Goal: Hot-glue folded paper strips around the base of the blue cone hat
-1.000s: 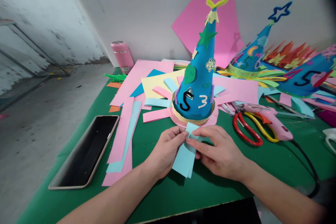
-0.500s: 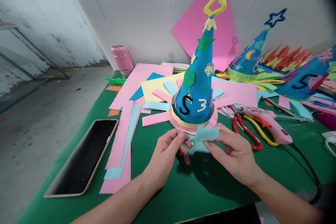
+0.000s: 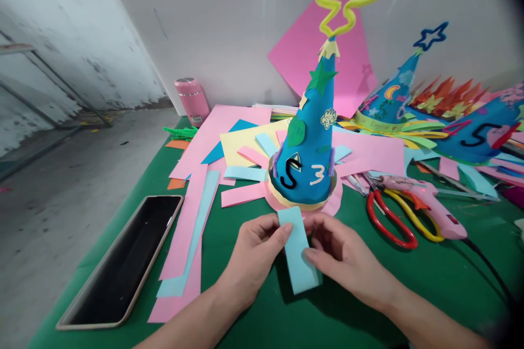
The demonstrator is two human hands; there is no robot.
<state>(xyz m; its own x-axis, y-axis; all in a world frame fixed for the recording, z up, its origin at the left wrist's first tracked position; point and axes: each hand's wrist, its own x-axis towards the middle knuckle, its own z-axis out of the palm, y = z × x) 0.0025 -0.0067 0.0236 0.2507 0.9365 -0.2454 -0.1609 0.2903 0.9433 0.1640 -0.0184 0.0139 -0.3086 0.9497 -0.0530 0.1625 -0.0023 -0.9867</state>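
Note:
Between my two hands is a light blue paper strip [image 3: 298,262], pointing down toward me at a slight tilt. My left hand [image 3: 262,245] pinches its upper left edge, thumb on top. On the other side, my right hand [image 3: 344,253] grips the strip's right edge, its fingers partly behind the paper. Just beyond my hands stands a blue paper cone hat [image 3: 307,158] with a black S, a white 3, green leaf and star shapes and a yellow fuzzy-wire topper. Pink and light blue paper strips [image 3: 243,194] fan out from its brim.
On the green table [image 3: 229,251], a phone [image 3: 123,262] and long paper strips [image 3: 184,229] lie at left. Red-and-yellow-handled scissors [image 3: 388,223] and a pink glue gun [image 3: 434,207] lie at right. A pink bottle [image 3: 192,101] and another blue cone hat [image 3: 388,95] stand behind.
The light blue strip has turned from a sideways, folded position to one pointing toward me, its flat face up. My right hand has moved closer to my left. The view has shifted slightly.

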